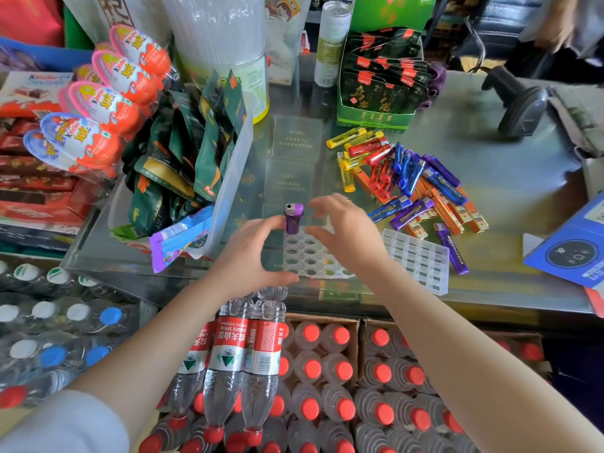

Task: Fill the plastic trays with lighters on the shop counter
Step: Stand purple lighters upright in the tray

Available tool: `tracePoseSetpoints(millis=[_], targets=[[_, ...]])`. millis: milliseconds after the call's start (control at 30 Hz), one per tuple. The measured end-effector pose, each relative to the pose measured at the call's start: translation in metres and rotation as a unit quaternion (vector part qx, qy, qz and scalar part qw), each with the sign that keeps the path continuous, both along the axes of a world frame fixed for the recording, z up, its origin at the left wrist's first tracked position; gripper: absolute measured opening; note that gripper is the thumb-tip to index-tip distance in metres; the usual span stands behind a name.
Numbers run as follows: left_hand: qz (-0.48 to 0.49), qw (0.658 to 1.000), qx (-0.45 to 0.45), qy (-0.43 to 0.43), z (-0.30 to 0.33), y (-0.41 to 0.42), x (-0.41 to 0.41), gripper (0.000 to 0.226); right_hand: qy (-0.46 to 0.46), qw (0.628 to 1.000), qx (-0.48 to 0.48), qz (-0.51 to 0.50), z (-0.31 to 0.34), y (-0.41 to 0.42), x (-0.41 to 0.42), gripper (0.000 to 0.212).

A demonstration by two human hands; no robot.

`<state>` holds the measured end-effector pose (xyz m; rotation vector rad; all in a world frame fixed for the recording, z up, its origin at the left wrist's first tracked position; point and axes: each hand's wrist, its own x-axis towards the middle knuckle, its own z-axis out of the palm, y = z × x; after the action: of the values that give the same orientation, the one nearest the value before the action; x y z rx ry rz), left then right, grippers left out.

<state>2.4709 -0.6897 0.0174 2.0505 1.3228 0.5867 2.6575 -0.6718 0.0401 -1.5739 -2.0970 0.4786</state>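
A clear plastic tray (313, 259) with oval holes lies at the glass counter's front edge. One purple lighter (293, 217) stands upright in its far left corner. My left hand (251, 256) brackets the tray's left edge, thumb at the near corner, index fingertip beside the lighter. My right hand (346, 230) hovers over the tray's right side with fingers spread, holding nothing, just right of the lighter. A second clear tray (416, 259) with rectangular slots lies to the right. A loose pile of yellow, red, blue, purple and orange lighters (408, 178) lies behind it.
A clear bin of snack packets (196, 152) stands close on the left, chocolate eggs (108, 103) beyond it. A green tea box (379, 83) is at the back, a barcode scanner (523, 106) far right, a blue box (575, 246) at right. Water bottles (248, 364) stand below the counter.
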Motion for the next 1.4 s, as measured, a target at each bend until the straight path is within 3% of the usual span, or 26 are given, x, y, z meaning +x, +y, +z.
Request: tracePoseSetpoints(millis=[133,233,400,600,733,967,1133,1233,1400], targets=[[0.003,1.000,0.002,0.015,0.002,-0.003,0.009,0.081,0.087,0.981,0.028,-0.172,0.003,-0.013,0.050,0.013],[-0.015,1.000,-0.009,0.020,0.000,0.000,0.019,0.081,0.122,0.962,-0.002,-0.243,0.003,-0.026,0.073,0.011],[-0.011,1.000,-0.011,0.014,-0.001,0.004,0.030,0.082,0.113,0.938,-0.038,-0.325,-0.002,-0.021,0.088,0.017],[-0.007,1.000,-0.016,0.015,0.000,0.001,0.029,0.083,0.030,0.927,-0.103,-0.358,0.012,0.003,0.090,0.031],[-0.008,1.000,-0.020,0.015,0.000,0.001,0.029,0.085,0.063,0.914,-0.125,-0.380,0.009,0.012,0.086,0.032],[-0.012,1.000,-0.018,0.016,-0.001,0.001,0.028,0.084,0.196,0.915,-0.120,-0.332,0.009,0.004,0.086,0.016],[-0.018,0.999,-0.013,0.028,0.001,0.001,0.027,0.085,0.349,0.908,-0.153,-0.174,0.021,-0.021,0.058,0.009],[-0.012,0.999,0.003,0.044,0.001,-0.004,0.026,0.087,0.350,0.916,-0.174,-0.094,0.019,-0.024,0.038,0.010],[-0.009,0.999,0.023,0.042,-0.002,-0.007,0.022,0.095,0.285,0.941,-0.160,-0.083,0.009,-0.021,0.018,0.012]])
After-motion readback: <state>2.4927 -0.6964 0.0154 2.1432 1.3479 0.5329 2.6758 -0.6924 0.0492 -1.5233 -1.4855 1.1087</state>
